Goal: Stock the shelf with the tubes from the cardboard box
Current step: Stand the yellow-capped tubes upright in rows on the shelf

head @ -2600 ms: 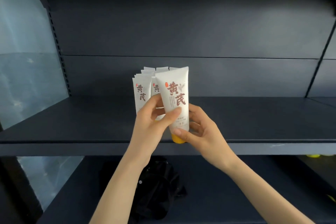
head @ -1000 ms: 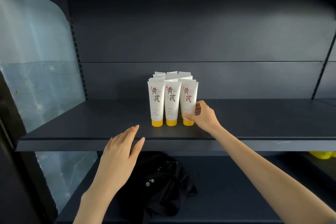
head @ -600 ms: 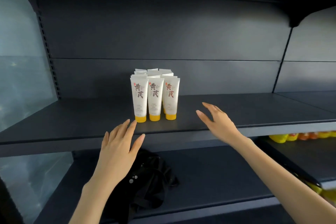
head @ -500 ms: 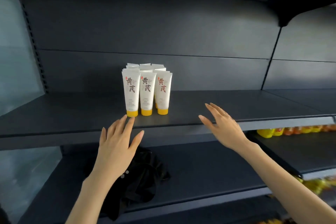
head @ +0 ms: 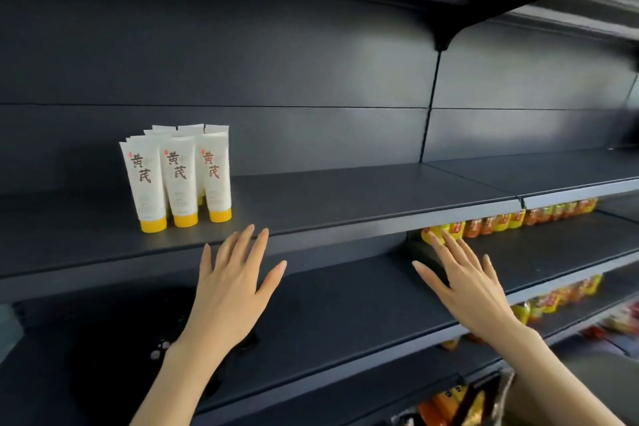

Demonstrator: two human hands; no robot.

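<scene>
Several white tubes [head: 178, 176] with yellow caps and brown characters stand upright in a tight cluster on the dark shelf [head: 345, 204], toward its left. My left hand [head: 235, 284] hovers in front of the shelf's front edge, below and right of the tubes, fingers spread and holding nothing. My right hand [head: 463, 280] is further right at the level of the lower shelf, also flat and empty. A brown corner of the cardboard box [head: 567, 394] shows at the bottom right.
A black bag [head: 114, 349] lies on the lower shelf [head: 345, 315] at the left. Yellow and orange packets [head: 511, 220] line the lower shelves to the right. A bracket [head: 441, 41] holds the upper shelf above.
My right hand let go of the front right tube and drew back from the shelf. Both hands are now lower and empty, and my view has swung to the right.
</scene>
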